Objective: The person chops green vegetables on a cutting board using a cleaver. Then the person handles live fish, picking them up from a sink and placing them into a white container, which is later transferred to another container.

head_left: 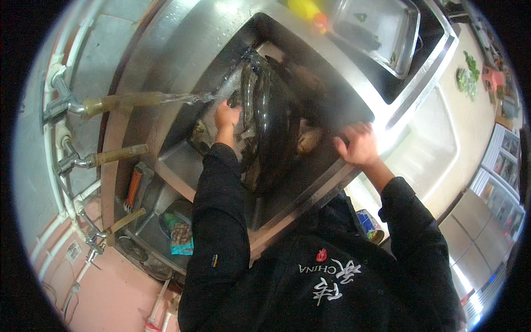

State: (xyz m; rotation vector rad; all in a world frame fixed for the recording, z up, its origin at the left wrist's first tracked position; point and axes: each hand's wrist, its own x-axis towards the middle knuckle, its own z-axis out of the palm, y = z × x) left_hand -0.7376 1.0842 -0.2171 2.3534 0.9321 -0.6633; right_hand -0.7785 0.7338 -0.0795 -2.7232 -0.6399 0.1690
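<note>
Several long, dark, glossy fish (pixel 263 99) lie in a deep stainless steel sink (pixel 178 178), with paler pieces at the bottom that are hard to make out. My left hand (pixel 227 118) is down in the sink at the left of the fish, closed on the dark end of what looks like another fish; its fingertips are partly hidden. Water from a hose-tipped tap (pixel 124 101) streams past just above that hand. On the sink's right rim rests my right hand (pixel 360 145), slightly blurred, its thumb apart from the fingers and nothing held.
Two more hose-tipped taps (pixel 120 155) project from the left wall. An orange-handled tool (pixel 135 186) and a bowl with a bag (pixel 181 236) lie lower left. Beyond the sink are a yellow bottle (pixel 305 9) and a metal tray (pixel 408 45). An open can (pixel 370 226) stands right of my body.
</note>
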